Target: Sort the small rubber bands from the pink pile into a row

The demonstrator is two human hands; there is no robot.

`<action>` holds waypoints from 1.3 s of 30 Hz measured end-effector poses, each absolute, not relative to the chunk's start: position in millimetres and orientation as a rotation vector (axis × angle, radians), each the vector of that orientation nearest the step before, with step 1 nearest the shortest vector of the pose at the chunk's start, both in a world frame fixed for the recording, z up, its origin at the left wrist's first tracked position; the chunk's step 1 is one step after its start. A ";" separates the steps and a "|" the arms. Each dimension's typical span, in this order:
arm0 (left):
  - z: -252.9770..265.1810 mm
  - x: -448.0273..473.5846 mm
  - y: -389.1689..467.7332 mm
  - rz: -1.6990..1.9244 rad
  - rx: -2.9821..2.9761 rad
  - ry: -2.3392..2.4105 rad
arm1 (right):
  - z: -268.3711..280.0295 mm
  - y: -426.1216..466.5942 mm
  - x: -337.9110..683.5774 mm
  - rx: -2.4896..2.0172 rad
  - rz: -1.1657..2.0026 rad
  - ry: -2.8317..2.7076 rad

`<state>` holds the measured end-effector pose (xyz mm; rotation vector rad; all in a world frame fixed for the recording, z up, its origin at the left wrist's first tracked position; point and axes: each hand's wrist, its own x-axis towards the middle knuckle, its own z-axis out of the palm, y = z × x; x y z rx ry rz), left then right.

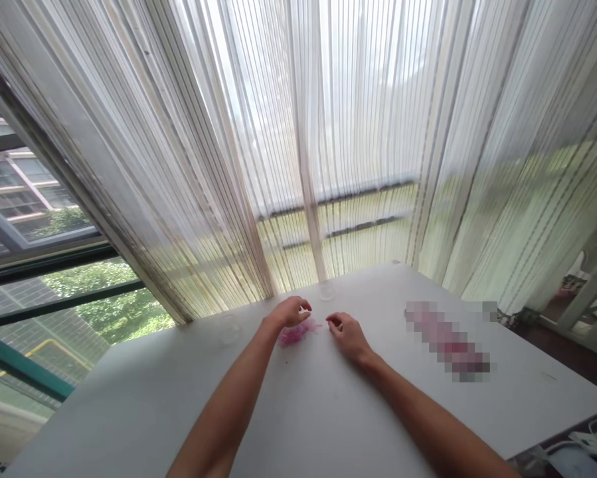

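Note:
A small loose heap of pink pieces (293,336) lies on the white table, its single pieces too small to make out. My left hand (291,312) hovers over the heap's far side, fingers curved and thumb apart, with nothing visible between them. Just right of the heap is my right hand (348,337), fingers curled and tips brought together. Whatever those fingertips hold, if anything, is too small to see. A few pink bits stretch from the heap towards the right hand.
Behind the hands a clear round dish (327,291) stands near the table's far edge. Another faint clear dish (230,326) is further left. To the right lies a pixelated pinkish long object (447,342). Sheer striped curtains (298,133) hang beyond the white table (288,418).

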<state>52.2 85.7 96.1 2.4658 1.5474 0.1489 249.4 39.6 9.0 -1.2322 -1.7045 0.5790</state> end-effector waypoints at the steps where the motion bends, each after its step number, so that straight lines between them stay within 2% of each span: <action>1: 94.1 57.9 86.9 0.125 2.486 1.542 | 9.3 39.7 249.7 -1.234 0.584 -1.697; 14: 76.2 68.3 88.7 -0.013 2.603 1.512 | 12.5 39.2 248.9 -1.247 0.586 -1.686; 31: 89.3 69.9 81.6 0.089 2.601 1.477 | 14.1 39.2 250.3 -1.250 0.618 -1.688; 39: 103.4 68.0 68.5 0.126 2.577 1.486 | 18.6 34.0 248.3 -1.117 0.668 -1.682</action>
